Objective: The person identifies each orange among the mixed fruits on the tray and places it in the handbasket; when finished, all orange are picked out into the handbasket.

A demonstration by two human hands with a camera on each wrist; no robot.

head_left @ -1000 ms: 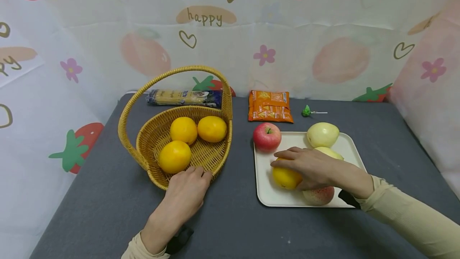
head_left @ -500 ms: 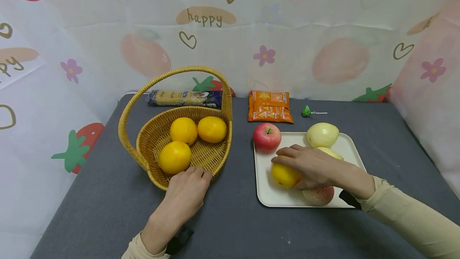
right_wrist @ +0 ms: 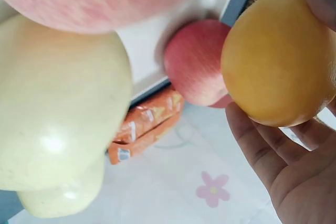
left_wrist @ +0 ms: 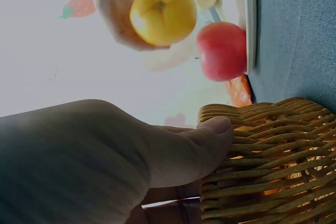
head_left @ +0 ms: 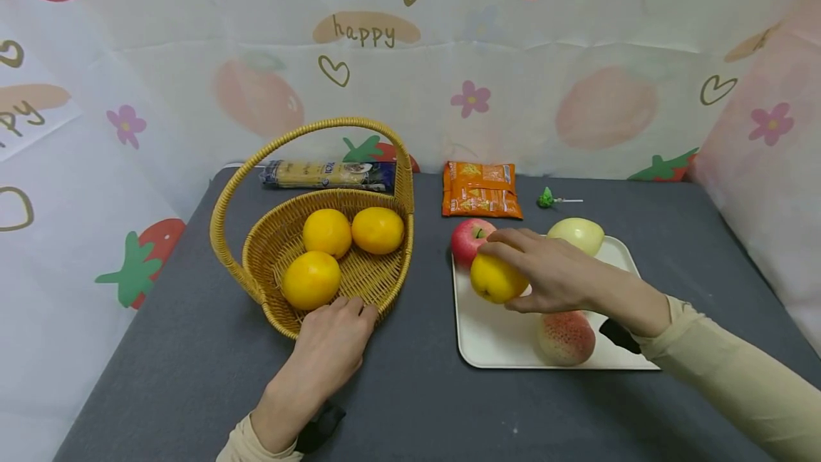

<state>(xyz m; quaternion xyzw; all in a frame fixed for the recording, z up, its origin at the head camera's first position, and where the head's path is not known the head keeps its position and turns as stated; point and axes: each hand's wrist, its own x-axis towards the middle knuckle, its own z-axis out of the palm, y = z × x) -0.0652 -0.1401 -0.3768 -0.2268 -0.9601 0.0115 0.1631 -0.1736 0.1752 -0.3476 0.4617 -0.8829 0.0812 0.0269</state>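
My right hand point(head_left: 554, 273) grips a yellow-orange orange point(head_left: 497, 278) raised over the left part of the white tray point(head_left: 494, 348). In the right wrist view, the fingers point(right_wrist: 257, 145) and thumb curl round it. My left hand point(head_left: 336, 341) holds the near rim of a wicker basket point(head_left: 368, 280), with its thumb point(left_wrist: 210, 135) outside the weave in the left wrist view. Inside the basket lie three similar oranges point(head_left: 312, 280). On the tray sit a peach point(head_left: 567, 339) and a pale green pear-like fruit point(head_left: 577, 235); another pale one point(right_wrist: 63, 190) shows in the right wrist view.
A red apple point(head_left: 471, 237) sits at the tray's back left corner. Behind stand an orange snack packet point(head_left: 482, 190), a green lollipop point(head_left: 546, 198) and a pasta pack point(head_left: 327, 175). The basket's tall handle point(head_left: 221, 212) arches over it. A printed curtain point(head_left: 398, 105) closes off the back.
The right hand has lifted the orange off the tray, moving it up and slightly left. More of the peach now shows. My left hand keeps its place on the basket.
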